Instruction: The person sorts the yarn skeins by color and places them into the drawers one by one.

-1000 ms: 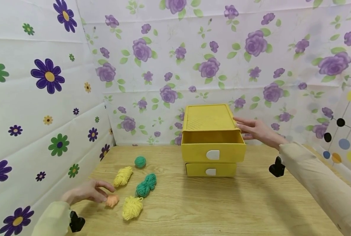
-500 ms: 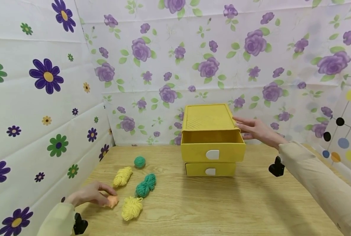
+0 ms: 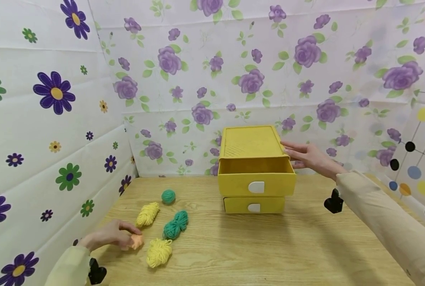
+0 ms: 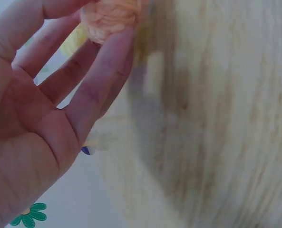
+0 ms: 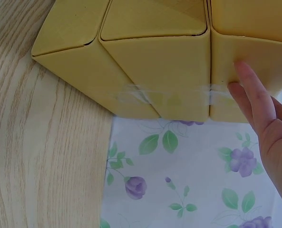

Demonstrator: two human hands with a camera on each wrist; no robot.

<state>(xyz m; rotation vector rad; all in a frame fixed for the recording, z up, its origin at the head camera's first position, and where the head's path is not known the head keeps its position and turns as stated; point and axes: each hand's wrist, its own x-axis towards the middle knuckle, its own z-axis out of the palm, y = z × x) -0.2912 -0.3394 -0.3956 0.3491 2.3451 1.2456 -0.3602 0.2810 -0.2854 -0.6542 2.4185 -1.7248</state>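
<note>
My left hand point(image 3: 108, 234) pinches a small orange yarn bundle point(image 3: 137, 241) low over the left of the table; in the left wrist view, thumb and fingertips close around the orange yarn point(image 4: 110, 21). At right centre stands a yellow drawer box point(image 3: 251, 139). Its upper drawer point(image 3: 237, 184) is pulled out and its inside looks bare, while the lower drawer point(image 3: 235, 205) is closed. My right hand point(image 3: 314, 159) rests with extended fingers against the box's right side. Straight fingertips point(image 5: 243, 71) touch that yellow wall in the right wrist view.
Near the left hand lie two yellow yarn bundles point(image 3: 148, 214), a green yarn skein point(image 3: 175, 225) and a green yarn ball point(image 3: 168, 196). Flower-printed sheets point(image 3: 194, 79) hang behind and to the left of the wooden table point(image 3: 205, 254). A dotted sheet point(image 3: 423, 159) stands at the right.
The left hand has moved slightly right onto the orange yarn bundle and taken hold of it. The right hand and the drawer box keep their places.
</note>
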